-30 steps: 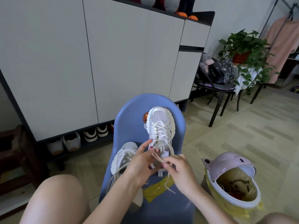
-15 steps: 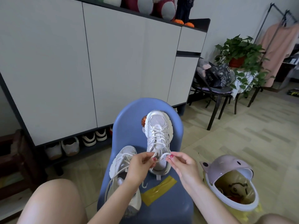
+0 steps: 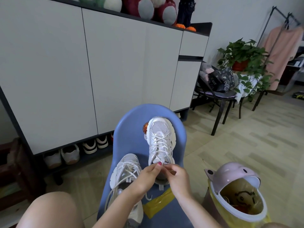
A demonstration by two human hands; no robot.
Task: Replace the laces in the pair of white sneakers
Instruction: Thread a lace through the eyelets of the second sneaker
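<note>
Two white sneakers lie on a blue plastic chair [image 3: 130,129]. The far sneaker [image 3: 160,137] points away from me, and a white lace [image 3: 159,145] crosses its eyelets. The near sneaker [image 3: 125,168] lies to its left, with loose lace ends trailing toward me. My left hand [image 3: 147,178] and my right hand [image 3: 178,178] meet at the far sneaker's collar. Each one pinches an end of its lace, fingertips almost touching. The sneaker's heel is hidden behind my hands.
A yellow plastic wrapper [image 3: 158,203] lies on the chair seat. A pink-lidded bin [image 3: 236,195] stands open at the right. A tall white cabinet [image 3: 98,71] with shoes under it stands behind the chair. A black chair [image 3: 218,96] and a potted plant [image 3: 243,63] are farther right.
My hands have come closer together at the sneaker's collar, drawing the lace ends in. The view has tilted slightly upward.
</note>
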